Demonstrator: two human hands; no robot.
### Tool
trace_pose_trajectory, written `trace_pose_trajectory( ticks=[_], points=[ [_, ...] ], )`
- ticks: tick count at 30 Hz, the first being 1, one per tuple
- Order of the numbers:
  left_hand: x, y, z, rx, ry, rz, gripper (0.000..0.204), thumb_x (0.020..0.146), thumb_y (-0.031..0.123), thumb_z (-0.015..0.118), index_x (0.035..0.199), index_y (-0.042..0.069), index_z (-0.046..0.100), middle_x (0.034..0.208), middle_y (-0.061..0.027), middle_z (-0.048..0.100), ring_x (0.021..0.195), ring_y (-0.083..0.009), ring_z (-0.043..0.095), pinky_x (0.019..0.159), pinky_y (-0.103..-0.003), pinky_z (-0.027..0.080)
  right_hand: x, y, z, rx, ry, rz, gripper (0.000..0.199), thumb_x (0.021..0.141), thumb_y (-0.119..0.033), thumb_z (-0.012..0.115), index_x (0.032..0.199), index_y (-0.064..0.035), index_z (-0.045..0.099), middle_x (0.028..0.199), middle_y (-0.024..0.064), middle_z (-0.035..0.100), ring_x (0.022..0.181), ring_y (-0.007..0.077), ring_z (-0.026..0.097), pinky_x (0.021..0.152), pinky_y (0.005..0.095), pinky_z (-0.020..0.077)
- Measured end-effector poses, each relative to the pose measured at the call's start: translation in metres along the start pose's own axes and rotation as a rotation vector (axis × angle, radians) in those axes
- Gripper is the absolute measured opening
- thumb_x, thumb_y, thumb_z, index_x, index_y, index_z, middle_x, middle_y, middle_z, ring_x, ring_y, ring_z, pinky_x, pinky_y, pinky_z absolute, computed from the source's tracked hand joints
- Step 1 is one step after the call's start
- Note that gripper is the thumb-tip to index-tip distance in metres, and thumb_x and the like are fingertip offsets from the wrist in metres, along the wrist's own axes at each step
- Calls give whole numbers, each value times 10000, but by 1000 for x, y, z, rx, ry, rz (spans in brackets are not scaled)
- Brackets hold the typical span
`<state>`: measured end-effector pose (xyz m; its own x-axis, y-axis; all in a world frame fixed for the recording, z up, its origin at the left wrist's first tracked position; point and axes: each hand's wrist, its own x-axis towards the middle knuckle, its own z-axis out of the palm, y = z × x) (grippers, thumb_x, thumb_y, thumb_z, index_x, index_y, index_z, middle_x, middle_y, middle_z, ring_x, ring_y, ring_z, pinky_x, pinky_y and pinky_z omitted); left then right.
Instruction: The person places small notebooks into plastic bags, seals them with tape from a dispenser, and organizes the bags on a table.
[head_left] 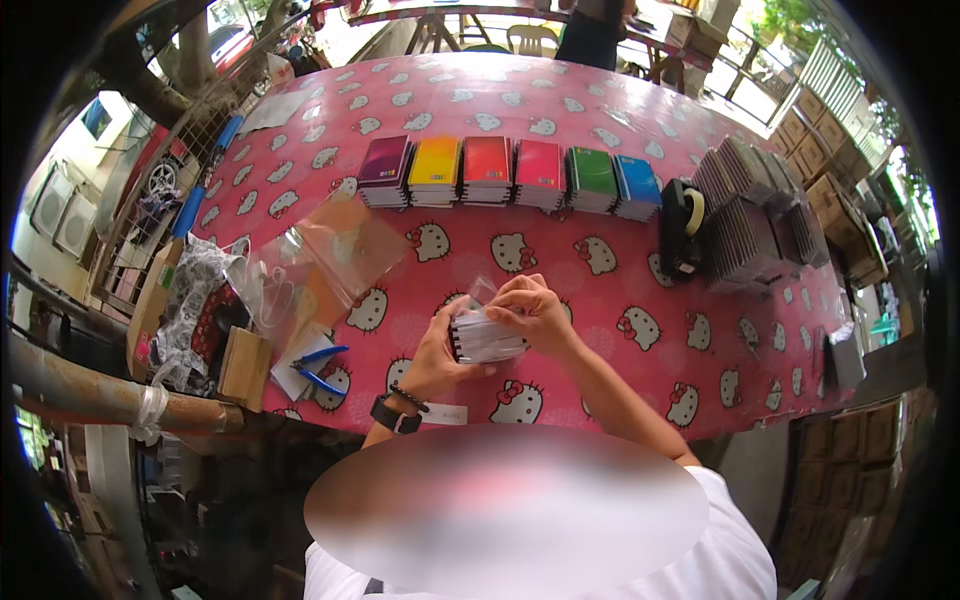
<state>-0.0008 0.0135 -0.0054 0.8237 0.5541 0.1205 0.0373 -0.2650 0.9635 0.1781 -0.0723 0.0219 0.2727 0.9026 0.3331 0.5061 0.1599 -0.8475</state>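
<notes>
- Clamped in left hand [437, 350] over pink patterned worktop [620, 290]: small white-paper, black-coil-bound block [490, 342].
- At clear, thin plastic film [482, 288] with right hand [528, 308] — can't tell if pinched.
- Likely light, firm, slick if wrapped — grasp across both sides, gently.

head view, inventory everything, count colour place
table: one, pink, centre
notebook stacks: six, purple, yellow, red, pink, green, blue, mid-table
tape dispenser: one, black, right of stacks
stacked bundles: several, grey-brown, right
clear plastic: uncounted, transparent, left
pliers: one, blue-handled, lower left
cartons: many, brown, right background
person: one, dark-clothed, background
spiral-bound bundle: one, white, front centre
left hand: one, bare, holding bundle
right hand: one, bare, over bundle
</notes>
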Motion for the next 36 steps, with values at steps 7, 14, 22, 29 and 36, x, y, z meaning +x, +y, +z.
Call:
trace_pose_trajectory(
  ticks=[7, 14, 22, 29, 36],
  points=[
    [6, 19, -8, 224, -68, 210, 776, 566, 193, 830, 1238, 54, 468, 1247, -99, 475, 1190, -232, 431, 997, -347, 353, -14, -16, -23, 308, -32, -92, 260, 741, -206, 732, 957, -74, 673, 971, 49, 617, 919, 189, 526, 823, 311, 403],
    [9, 25, -9, 202, -47, 273, 626, 619, 207, 798, 1182, 91, 550, 1215, -104, 518, 1212, -276, 414, 1017, -393, 335, -32, -2, -29, -65, -272, -128, 604, 601, -403, 797, 1115, -138, 624, 1270, 90, 496, 1219, 271, 395, 981, 417, 344],
    [-8, 9, 8, 334, 229, 385, 183, 744, 237, 713, 898, 139, 718, 1083, -11, 653, 1217, -223, 434, 1083, -444, 188, -46, -6, -1, -218, 18, -250, 494, 577, -293, 827, 954, -105, 572, 1139, 99, 549, 1007, 292, 526, 851, 415, 415],
    [-9, 20, 14, 356, 406, 218, 450, 751, 238, 710, 1165, 104, 593, 847, 25, 701, 1031, -133, 542, 1096, -411, 143, -37, -25, 11, -162, 90, 53, 586, 565, -254, 840, 1010, -49, 520, 933, 106, 539, 883, 250, 531, 756, 358, 447],
    [1, 40, 24, 325, 562, 93, 640, 763, 190, 693, 1326, 64, 417, 998, -28, 659, 1085, -185, 502, 1083, -450, 146, -10, -13, 3, 116, -53, 334, 301, 686, -208, 786, 845, -4, 631, 748, 36, 574, 660, 103, 528, 590, 263, 451]
  ],
)
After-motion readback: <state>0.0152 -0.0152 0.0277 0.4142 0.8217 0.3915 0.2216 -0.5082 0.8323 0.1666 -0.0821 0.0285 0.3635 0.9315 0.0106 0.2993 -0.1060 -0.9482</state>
